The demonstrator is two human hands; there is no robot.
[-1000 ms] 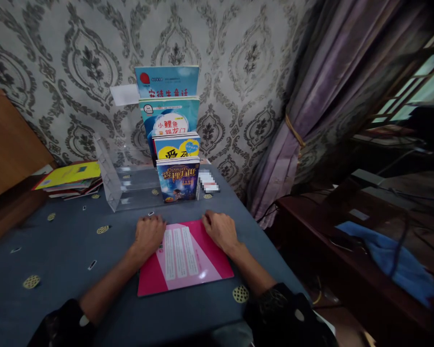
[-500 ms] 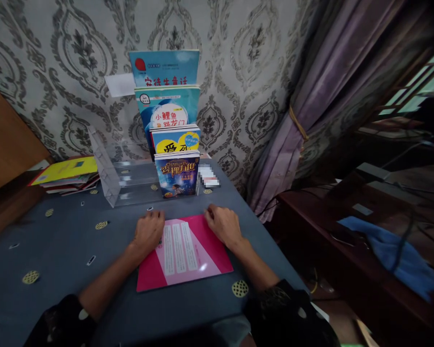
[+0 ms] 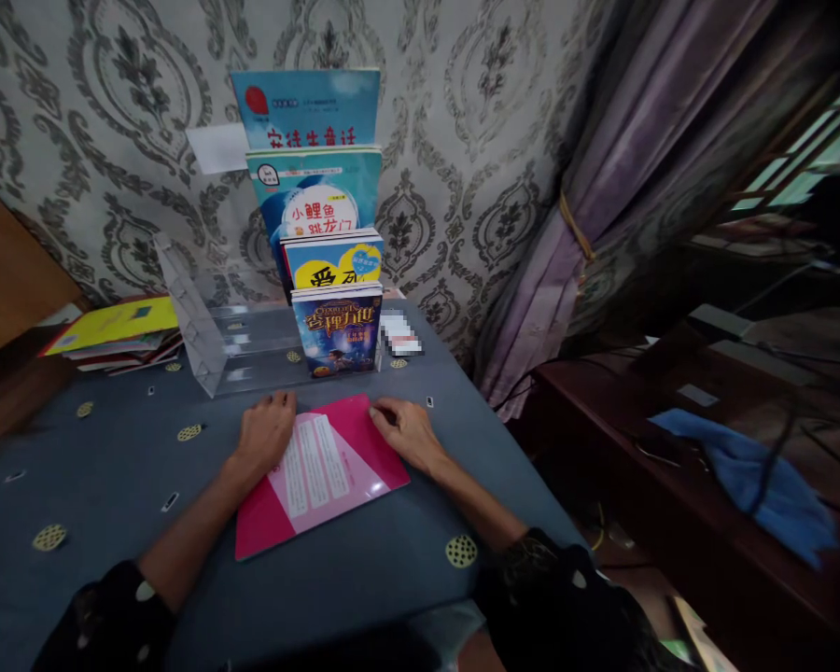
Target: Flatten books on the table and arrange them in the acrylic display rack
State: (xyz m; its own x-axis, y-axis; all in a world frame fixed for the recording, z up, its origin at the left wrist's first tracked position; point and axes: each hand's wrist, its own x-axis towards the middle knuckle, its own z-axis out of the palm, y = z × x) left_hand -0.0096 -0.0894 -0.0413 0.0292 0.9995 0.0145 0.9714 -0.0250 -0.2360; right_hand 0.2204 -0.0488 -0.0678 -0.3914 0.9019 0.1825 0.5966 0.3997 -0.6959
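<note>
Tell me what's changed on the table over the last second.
The pink book has slid a little toward the clear book stand and turned slightly counterclockwise. The left hand and right hand stay on its far corners. The standing books and side stack haven't moved.

There are four colourful paperback books standing in one clear acrylic stepped rack at the far side. One flat pink book lies near. Two bare hands are there: one left hand and one right hand. One pile of flat yellow-topped books is at the far left; how many it has, I cannot tell. One crumpled blue cloth is at the right.
</note>
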